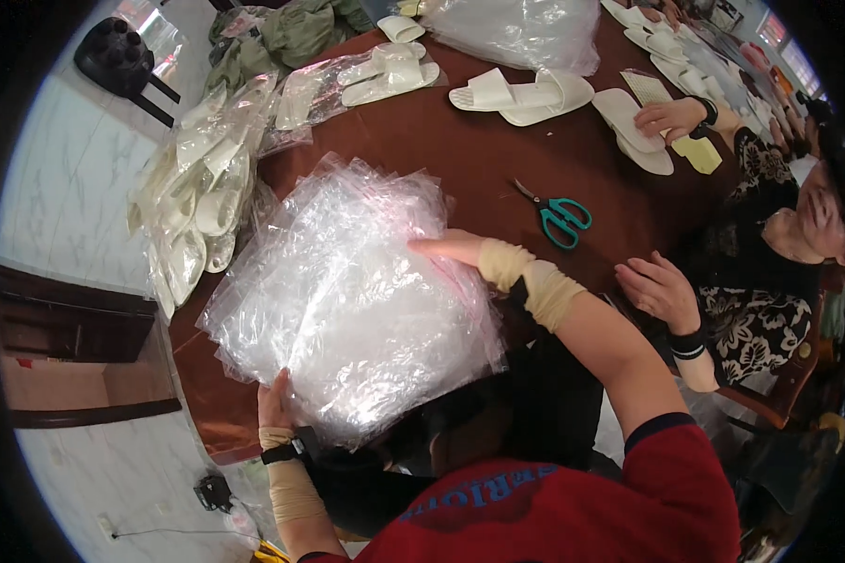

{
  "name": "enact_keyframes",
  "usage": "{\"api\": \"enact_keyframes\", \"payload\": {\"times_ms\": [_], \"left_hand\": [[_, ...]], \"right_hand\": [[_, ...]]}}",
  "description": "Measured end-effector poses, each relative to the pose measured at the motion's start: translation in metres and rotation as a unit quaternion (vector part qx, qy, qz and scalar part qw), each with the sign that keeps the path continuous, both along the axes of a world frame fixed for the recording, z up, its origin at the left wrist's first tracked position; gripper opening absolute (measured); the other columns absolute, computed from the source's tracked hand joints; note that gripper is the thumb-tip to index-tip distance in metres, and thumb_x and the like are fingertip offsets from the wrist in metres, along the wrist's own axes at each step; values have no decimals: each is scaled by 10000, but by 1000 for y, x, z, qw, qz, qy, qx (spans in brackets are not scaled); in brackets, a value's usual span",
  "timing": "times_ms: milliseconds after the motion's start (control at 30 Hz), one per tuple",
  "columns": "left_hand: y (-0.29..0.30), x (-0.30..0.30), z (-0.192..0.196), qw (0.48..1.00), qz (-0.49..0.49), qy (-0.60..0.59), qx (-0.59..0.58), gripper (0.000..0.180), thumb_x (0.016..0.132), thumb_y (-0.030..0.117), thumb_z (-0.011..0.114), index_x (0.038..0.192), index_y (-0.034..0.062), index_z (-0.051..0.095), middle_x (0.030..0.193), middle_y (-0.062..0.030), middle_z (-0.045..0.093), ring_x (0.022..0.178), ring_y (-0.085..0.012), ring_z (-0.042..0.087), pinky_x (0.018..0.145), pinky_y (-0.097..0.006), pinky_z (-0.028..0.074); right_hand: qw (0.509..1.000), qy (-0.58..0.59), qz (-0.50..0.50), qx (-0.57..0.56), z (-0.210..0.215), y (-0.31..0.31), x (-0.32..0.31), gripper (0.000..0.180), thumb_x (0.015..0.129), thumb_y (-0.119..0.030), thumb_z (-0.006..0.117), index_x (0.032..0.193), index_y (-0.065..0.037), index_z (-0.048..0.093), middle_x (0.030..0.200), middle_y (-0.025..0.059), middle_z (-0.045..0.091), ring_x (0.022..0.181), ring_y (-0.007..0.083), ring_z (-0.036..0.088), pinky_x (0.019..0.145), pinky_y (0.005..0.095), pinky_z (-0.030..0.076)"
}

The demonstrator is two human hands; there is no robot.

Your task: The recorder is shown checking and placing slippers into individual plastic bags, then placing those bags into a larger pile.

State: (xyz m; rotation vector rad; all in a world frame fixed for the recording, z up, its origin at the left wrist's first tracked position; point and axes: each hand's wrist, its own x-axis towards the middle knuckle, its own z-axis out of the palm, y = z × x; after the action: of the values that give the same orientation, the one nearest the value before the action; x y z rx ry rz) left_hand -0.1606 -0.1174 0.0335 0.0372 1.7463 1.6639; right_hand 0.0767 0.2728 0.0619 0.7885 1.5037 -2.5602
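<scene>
So, a big messy stack of clear plastic bags (366,310) is lying on the near part of the brown table (498,159), right in front of the wearer, with its lower end sticking out over the dark lap area. The left hand (273,405) is touching the stack's lower left edge, but the plastic is covering most of its fingers, so I can't tell if it's actually gripping. The right hand (453,247) is reaching in from the other side and touching the upper right part, where some pinkish tint is showing. Can't tell there either whether it's pinching a bag or just resting.

Over to the right of the stack, teal-handled scissors (563,221) are lying apart from everything, blades pointing up and left. Bagged pale slippers (202,202) are piling up on the left side, just beside the stack. Farther back, a pair of unwrapped cream slippers (526,97) is sitting on the table. A co-worker at the right is resting one hand (667,118) on another pale slipper (624,122) and holding the other hand (662,289) near the table edge, fingers loosely bent.
</scene>
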Motion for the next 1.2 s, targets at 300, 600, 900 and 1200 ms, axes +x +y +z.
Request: {"api": "enact_keyframes", "payload": {"times_ms": [300, 600, 900, 1200], "left_hand": [[-8, -12, -8, 1000, -18, 11, 5, 337, 870, 65, 622, 1188, 8, 525, 1047, -66, 615, 904, -167, 599, 764, -307, 496], [32, 7, 34, 982, -61, 178, 13, 276, 924, 134, 536, 1162, -5, 522, 1030, -83, 613, 902, -190, 608, 773, -326, 513], [210, -81, 180, 939, -255, 154, 171, 507, 981, 409, 402, 1287, 11, 467, 1208, -139, 568, 1082, -237, 564, 924, -373, 468], [272, -68, 125, 933, -199, 252, 163, 347, 955, 332, 497, 1127, 39, 569, 1077, -62, 587, 985, -151, 543, 889, -311, 423]], "right_hand": [[997, 42, 56, 26, -15, 1, -22, 538, 779, -219, 711, 1223, 21, 524, 1071, 110, 614, 949, 173, 582, 843, 300, 469], [981, 147, -16, 127, 21, 38, -21, 615, 681, -45, 737, 1253, 0, 513, 1070, 98, 625, 934, 168, 590, 845, 291, 479], [853, 75, -43, 514, 164, 204, -8, 332, 862, -225, 638, 1109, -3, 640, 987, 56, 680, 1003, 143, 606, 840, 279, 495], [720, 307, -335, 524, 108, 374, 25, 208, 865, -169, 609, 1063, -144, 669, 951, 16, 628, 823, 116, 583, 706, 292, 502]]}}
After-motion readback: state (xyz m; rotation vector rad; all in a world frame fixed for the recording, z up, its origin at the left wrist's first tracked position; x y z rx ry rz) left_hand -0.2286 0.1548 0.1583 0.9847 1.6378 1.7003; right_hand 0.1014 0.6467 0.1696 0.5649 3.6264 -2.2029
